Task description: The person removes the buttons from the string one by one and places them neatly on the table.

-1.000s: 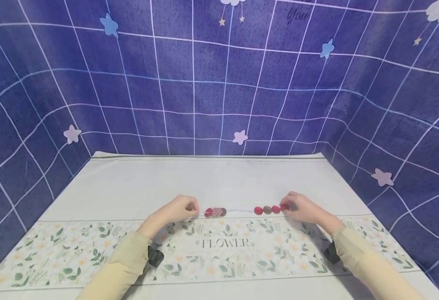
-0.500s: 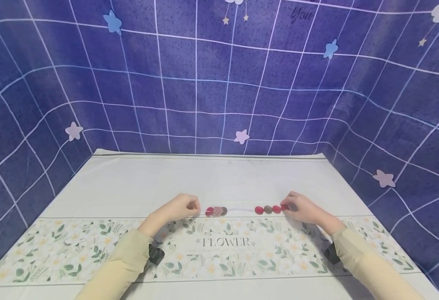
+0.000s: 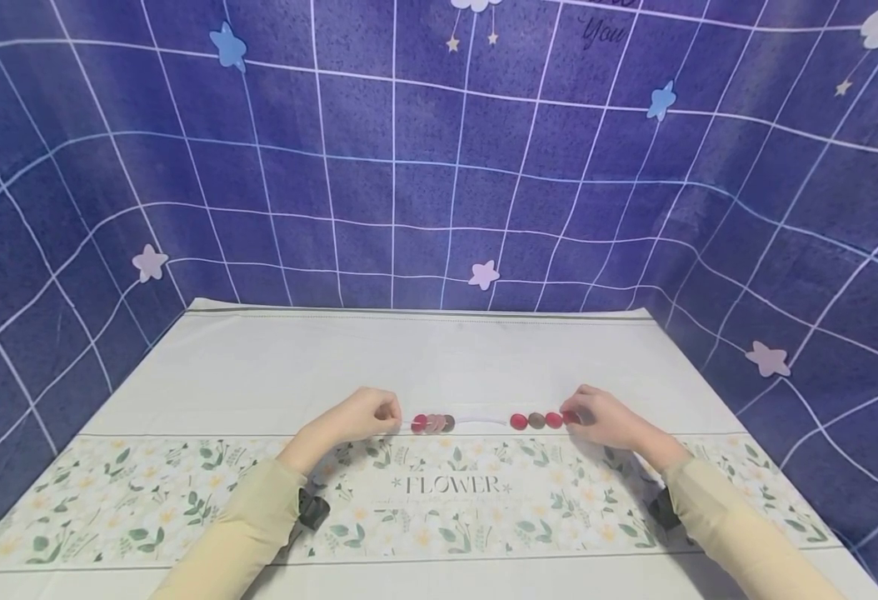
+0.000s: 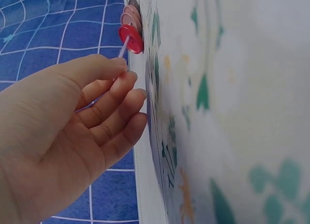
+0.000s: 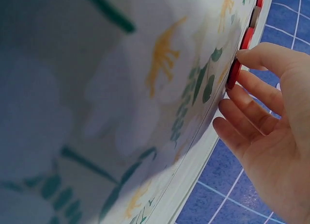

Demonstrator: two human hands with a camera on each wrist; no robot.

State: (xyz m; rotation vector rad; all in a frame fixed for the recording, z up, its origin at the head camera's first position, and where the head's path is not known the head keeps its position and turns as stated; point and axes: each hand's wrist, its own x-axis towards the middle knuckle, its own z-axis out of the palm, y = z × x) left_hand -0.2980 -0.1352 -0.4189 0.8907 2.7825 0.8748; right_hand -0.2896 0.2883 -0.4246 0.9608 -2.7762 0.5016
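Note:
A pale string (image 3: 481, 420) lies across the white cloth, with buttons at its left part. These are a red button (image 4: 131, 39), pinkish ones (image 4: 131, 16) and a dark brown one (image 3: 448, 422), bunched together. My left hand (image 3: 364, 414) pinches the string between thumb and index finger, just left of the red button. On the right, red and brown buttons form a row beyond the string's visible right end, with a brown button (image 3: 536, 420) among them. My right hand (image 3: 604, 415) holds the row's last red button (image 5: 234, 73) between thumb and fingers, its edge on the cloth.
The table wears a white cloth (image 3: 319, 350) with a band of printed flowers (image 3: 184, 500) and the word FLOWER. A blue grid-patterned curtain (image 3: 424, 200) with stars stands behind it and at both sides. Dark wrist cameras (image 3: 311, 509) sit under the sleeves.

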